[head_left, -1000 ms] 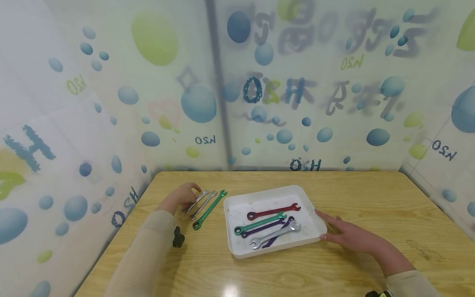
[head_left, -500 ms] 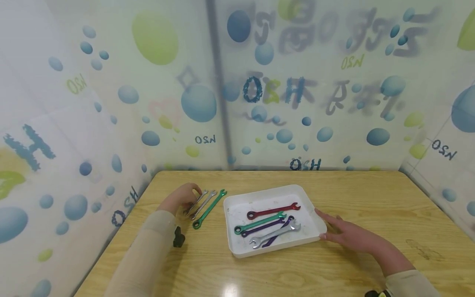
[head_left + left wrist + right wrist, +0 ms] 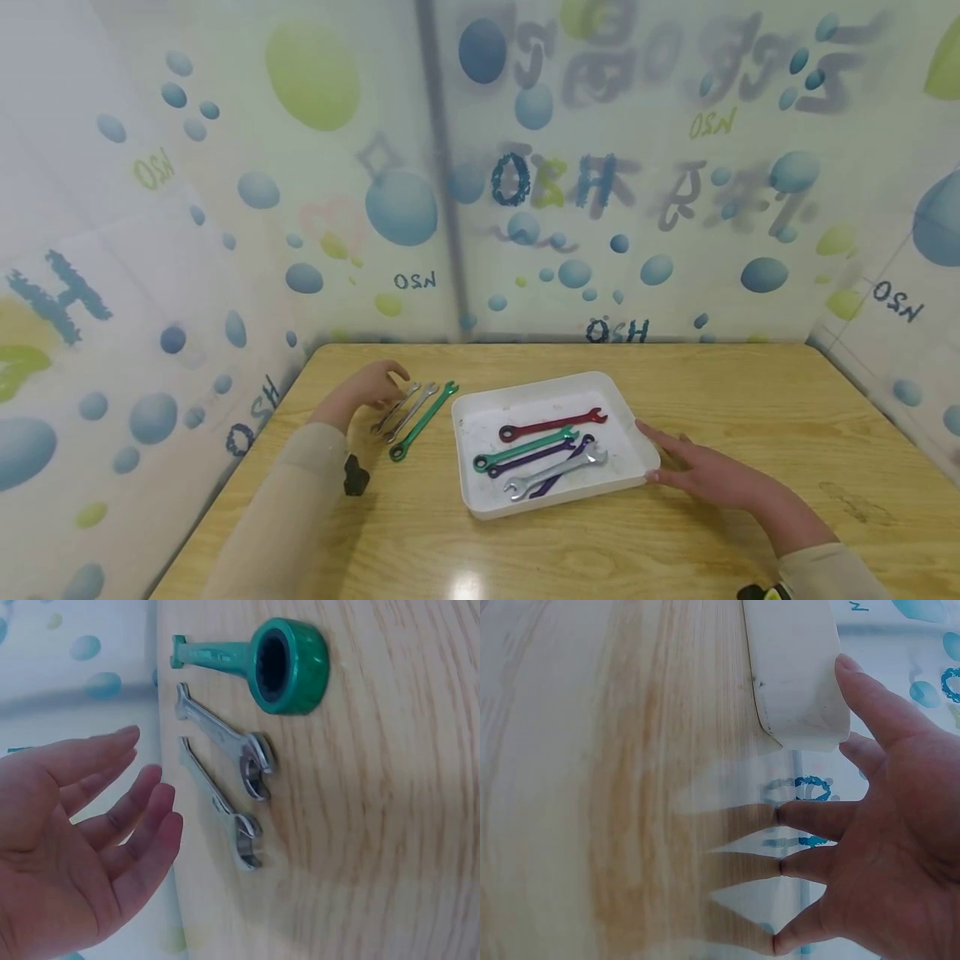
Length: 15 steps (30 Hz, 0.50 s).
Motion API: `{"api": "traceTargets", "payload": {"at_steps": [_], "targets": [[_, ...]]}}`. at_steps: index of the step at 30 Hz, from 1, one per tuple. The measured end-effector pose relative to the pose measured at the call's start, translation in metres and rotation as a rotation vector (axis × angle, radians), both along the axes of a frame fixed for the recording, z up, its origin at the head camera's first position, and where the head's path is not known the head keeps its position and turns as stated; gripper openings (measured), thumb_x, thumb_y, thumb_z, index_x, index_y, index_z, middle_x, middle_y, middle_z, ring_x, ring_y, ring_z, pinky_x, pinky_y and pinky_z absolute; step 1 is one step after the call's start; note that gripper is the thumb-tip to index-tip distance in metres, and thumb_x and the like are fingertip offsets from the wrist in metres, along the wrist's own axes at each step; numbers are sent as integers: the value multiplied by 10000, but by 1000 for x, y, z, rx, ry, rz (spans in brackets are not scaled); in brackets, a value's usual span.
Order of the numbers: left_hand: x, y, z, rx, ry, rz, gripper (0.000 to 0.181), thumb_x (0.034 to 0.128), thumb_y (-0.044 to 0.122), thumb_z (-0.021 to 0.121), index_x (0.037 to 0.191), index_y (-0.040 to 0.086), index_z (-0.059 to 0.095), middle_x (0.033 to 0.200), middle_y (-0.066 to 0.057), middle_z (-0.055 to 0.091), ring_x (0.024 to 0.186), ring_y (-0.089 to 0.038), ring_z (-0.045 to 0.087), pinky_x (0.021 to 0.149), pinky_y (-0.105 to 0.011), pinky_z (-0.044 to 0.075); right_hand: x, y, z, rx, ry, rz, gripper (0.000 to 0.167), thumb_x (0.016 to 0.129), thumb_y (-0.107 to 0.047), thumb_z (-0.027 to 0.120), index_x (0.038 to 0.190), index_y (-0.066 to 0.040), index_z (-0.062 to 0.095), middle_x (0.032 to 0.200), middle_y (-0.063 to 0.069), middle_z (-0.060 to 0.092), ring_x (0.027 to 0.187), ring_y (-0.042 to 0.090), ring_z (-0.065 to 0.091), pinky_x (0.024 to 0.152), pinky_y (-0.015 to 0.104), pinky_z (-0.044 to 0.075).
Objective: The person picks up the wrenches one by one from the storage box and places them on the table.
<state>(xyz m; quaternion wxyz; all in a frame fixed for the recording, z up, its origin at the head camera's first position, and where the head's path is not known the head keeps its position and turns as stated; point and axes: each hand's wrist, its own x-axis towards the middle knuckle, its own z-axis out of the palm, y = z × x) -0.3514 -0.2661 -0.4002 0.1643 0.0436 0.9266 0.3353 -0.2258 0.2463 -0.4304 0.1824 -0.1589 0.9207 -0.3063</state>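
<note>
My left hand [image 3: 367,387] hovers just over the smallest silver wrench [image 3: 387,415] at the table's left, its fingers loosely bent and holding nothing. Beside that lie a second silver wrench [image 3: 411,414] and a green ratchet wrench [image 3: 423,423], roughly parallel. In the left wrist view a gap separates the left hand [image 3: 90,832] from all three. My right hand [image 3: 712,475] touches the right end of a white tray [image 3: 480,417] with thumb and index finger; the right wrist view has its other fingertips [image 3: 784,868] on the tabletop, spread apart.
Inside the tray lie a red wrench [image 3: 555,426], a green wrench [image 3: 517,453], a purple wrench [image 3: 528,461], and a large silver open-ended wrench [image 3: 551,477] crossing another purple one [image 3: 545,489]. Patterned walls [image 3: 525,275] enclose the wooden table [image 3: 570,550] behind and at both sides.
The small silver wrenches shifted slightly closer together at first. Since then my left hand has lifted off them, its fingers opening. My right hand stays at the tray.
</note>
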Motion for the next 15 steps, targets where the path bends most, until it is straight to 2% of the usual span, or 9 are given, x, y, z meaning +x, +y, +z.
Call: {"api": "traceTargets", "payload": {"at_steps": [5,15], "targets": [[0,8,6,15,26,-64,379,917,80,658,1271,0,549,1107,-182,619,910,-253,625,741,-388,546,0,0,1,5,-2,1,789,929,-480,603,1558,-179,234,1531,296,232,1332,633,82,971,757,189],[4,36,19,39,45,-198,403,921,93,660,1297,10,542,1054,-124,651,929,-266,631,746,-402,542,1,0,2,-7,-9,5,784,938,-466,598,1559,-164,227,1537,292,218,1333,633,69,972,761,174]]}}
